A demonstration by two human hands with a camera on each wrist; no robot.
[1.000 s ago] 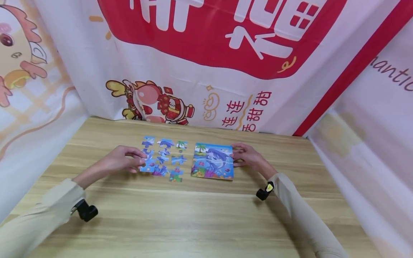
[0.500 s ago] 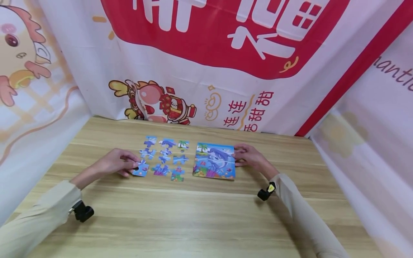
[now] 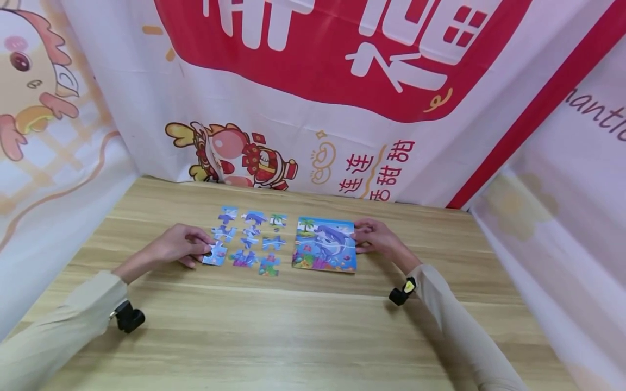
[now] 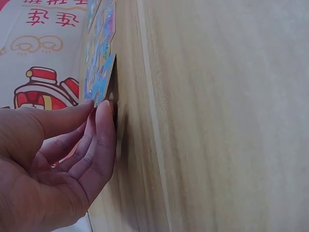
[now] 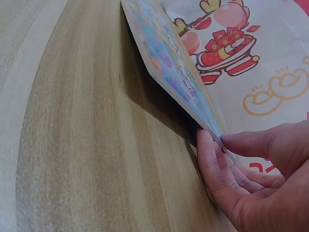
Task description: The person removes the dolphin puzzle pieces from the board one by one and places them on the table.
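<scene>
My left hand (image 3: 182, 245) pinches a blue puzzle piece (image 3: 216, 254) by its left edge, at the near left corner of a loose grid of puzzle pieces (image 3: 250, 239). In the left wrist view the thumb and index finger meet on that piece (image 4: 103, 77), which tilts up off the wood. To the right of the grid is a square dolphin puzzle board (image 3: 324, 243). My right hand (image 3: 380, 240) holds this board by its right edge. Thumb above and fingers below grip the board (image 5: 169, 60) in the right wrist view, its near edge raised over a shadow.
The pieces lie with small gaps between them on a wooden table (image 3: 293, 336). A printed cloth (image 3: 293, 114) hangs behind the table's back edge, with more cloth at the left (image 3: 63, 179) and right (image 3: 557, 217) sides.
My left hand has drawn the corner piece leftward, away from the pieces above and beside it, then shifted it slightly back toward them. My right hand keeps its grip on the board.
</scene>
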